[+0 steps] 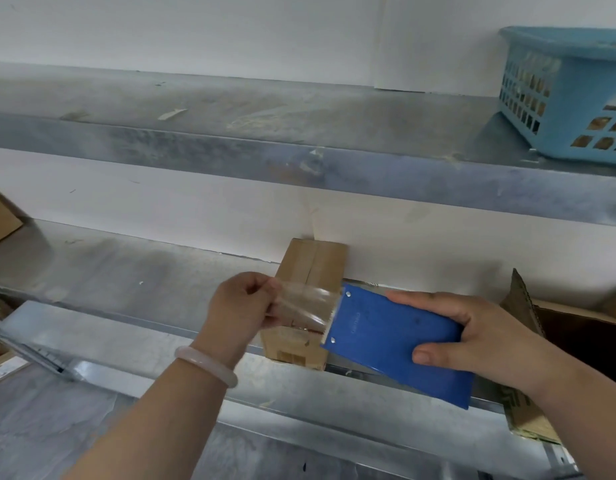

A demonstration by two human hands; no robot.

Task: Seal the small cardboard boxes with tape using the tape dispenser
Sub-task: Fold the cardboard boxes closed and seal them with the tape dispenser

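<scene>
Pinches the free end of the tape (301,306) between thumb and curled fingers of the left hand (240,303), with a pale bangle (206,365) round that wrist. Grips the blue dispenser (396,344) in the right hand (479,341), with the thumb on the near edge, the fingers along the far edge and the toothed end turned toward the left hand. Holds the clear strip stretched and slightly creased between the two hands, from the teeth to the left fingertips. Hovers with both hands over the near end of the box (313,268); cannot tell whether the strip touches it. Shows that box between and just beyond the hands, lengthwise on the lower shelf (126,271), with its far end against the white wall (161,209), a seam down the middle of its top and a printed mark on its near face. Shows, just right of the right hand, an open carton (576,334) with one flap raised. Shows, far left of the left hand, the corner of another carton (2,220). Shows, well above both hands, an upper shelf (299,161), and on it, up and right of the right hand, a blue basket (569,91) with brown contents behind its holes.
</scene>
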